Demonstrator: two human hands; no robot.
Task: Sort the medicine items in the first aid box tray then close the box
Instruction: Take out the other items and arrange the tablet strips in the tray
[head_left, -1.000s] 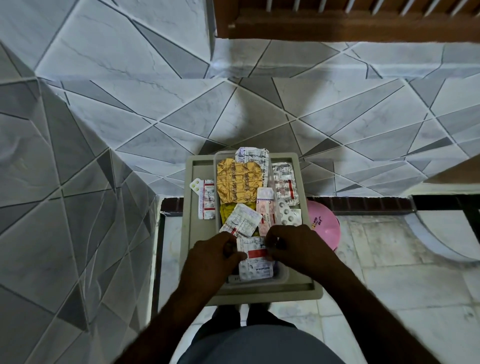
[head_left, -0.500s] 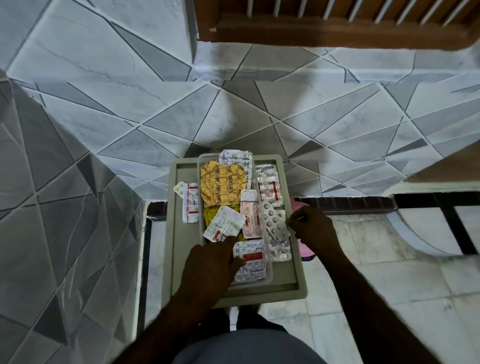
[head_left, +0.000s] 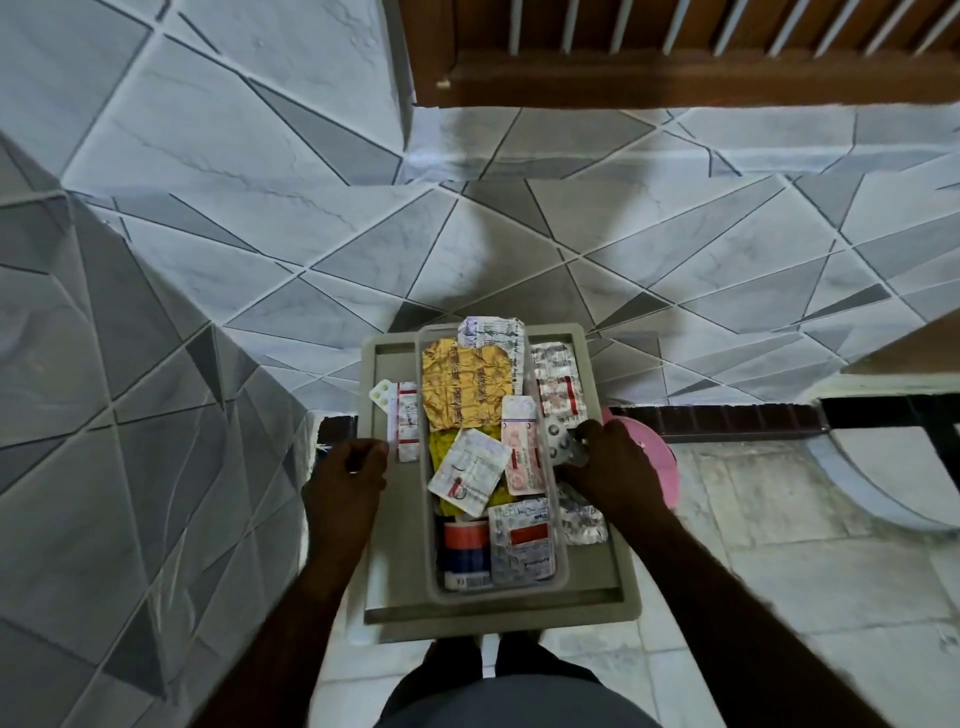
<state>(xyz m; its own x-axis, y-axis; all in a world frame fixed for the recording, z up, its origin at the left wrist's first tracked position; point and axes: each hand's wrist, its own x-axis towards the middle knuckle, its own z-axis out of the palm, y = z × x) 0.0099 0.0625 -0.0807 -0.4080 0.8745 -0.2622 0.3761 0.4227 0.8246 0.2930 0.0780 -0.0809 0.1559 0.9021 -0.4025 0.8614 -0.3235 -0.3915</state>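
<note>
Here, left hand (head_left: 347, 480) curled over the left rim of the box (head_left: 498, 612), fingers bent on the edge, gripping nothing but that rim. Just right of its knuckles, a red-and-white strip (head_left: 407, 427) lying flat, with a small white blister (head_left: 381, 398) at its far end. Further right, the clear tray (head_left: 560, 540) packed with strips: gold foil (head_left: 465, 388) at the far end, a white strip (head_left: 470, 472) tilted in the middle, a pink strip (head_left: 522, 451) beside it, a red-and-blue roll (head_left: 466, 550) near the front. Right hand (head_left: 608, 470) closed on a silver blister (head_left: 563, 446) just outside the tray's right wall, fingertips pinching its edge. Under that wrist, another silver strip (head_left: 583, 521). Beyond the hand, a pink lid (head_left: 661, 467) on the floor.
</note>
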